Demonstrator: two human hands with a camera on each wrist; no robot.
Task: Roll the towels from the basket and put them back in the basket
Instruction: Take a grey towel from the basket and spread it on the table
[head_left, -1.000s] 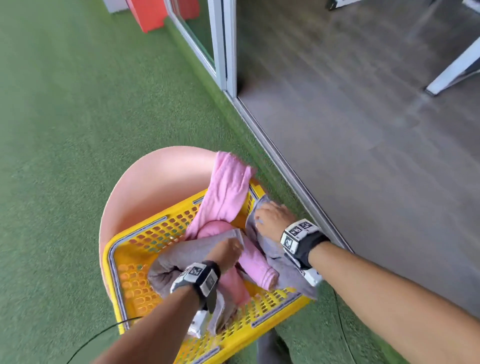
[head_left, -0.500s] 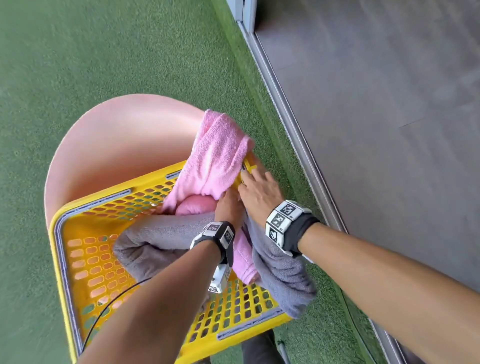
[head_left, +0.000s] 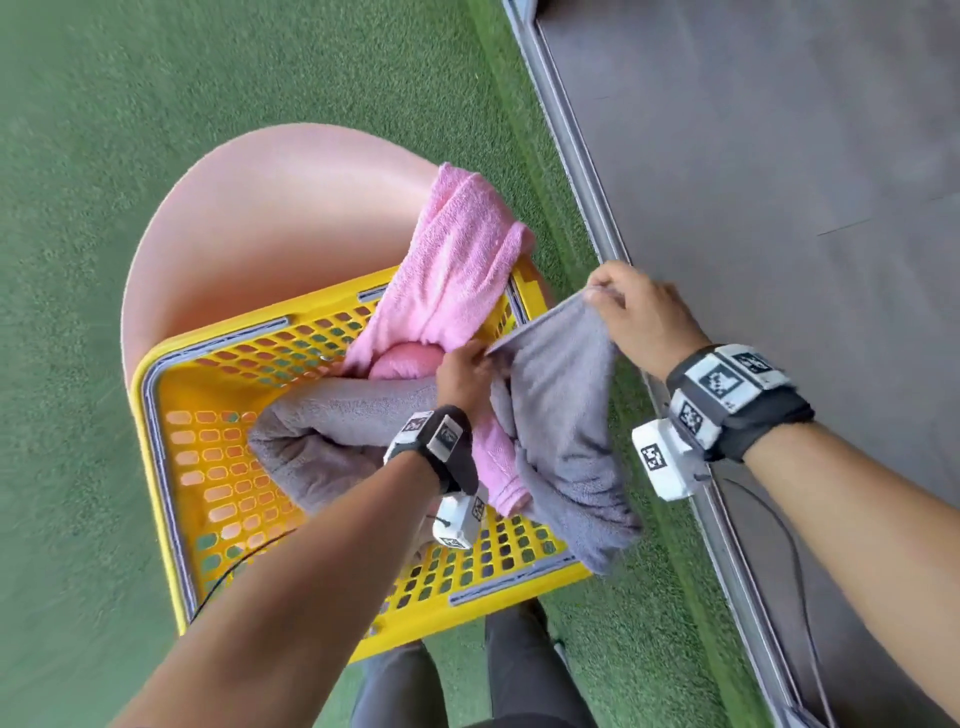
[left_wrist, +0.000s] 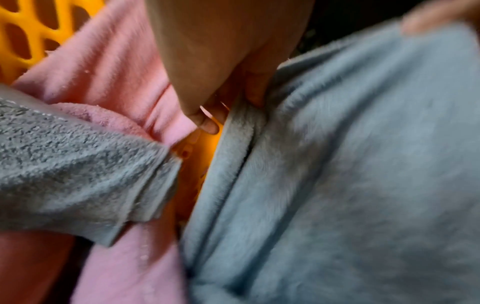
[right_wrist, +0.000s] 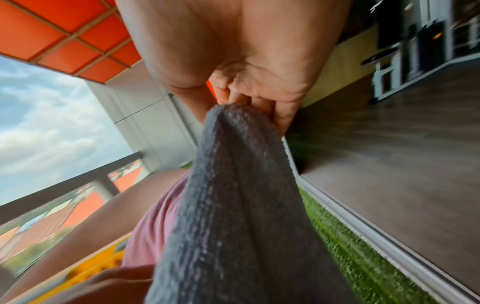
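Note:
A yellow perforated basket (head_left: 208, 488) sits on a pink round stool (head_left: 270, 218). Over its far right corner drapes a pink towel (head_left: 457, 270), with a rolled pink part below it. A grey towel (head_left: 561, 415) hangs over the basket's right side; another grey towel (head_left: 332, 426) lies bunched inside. My right hand (head_left: 608, 296) pinches a top corner of the hanging grey towel (right_wrist: 239, 185) and holds it up above the rim. My left hand (head_left: 467, 369) grips the same towel's (left_wrist: 337, 164) edge lower down, by the pink towel (left_wrist: 109, 67).
Green artificial turf (head_left: 156, 104) surrounds the stool. A metal door track (head_left: 582, 171) runs diagonally on the right, with grey plank flooring (head_left: 779, 156) beyond it. My legs (head_left: 467, 675) stand just below the basket. A thin black cable (head_left: 234, 566) crosses the basket's near left.
My right hand has lifted up and to the right with the grey towel's corner, stretching its edge taut. The left hand stayed low at the basket, now gripping that edge. The camera tilted down.

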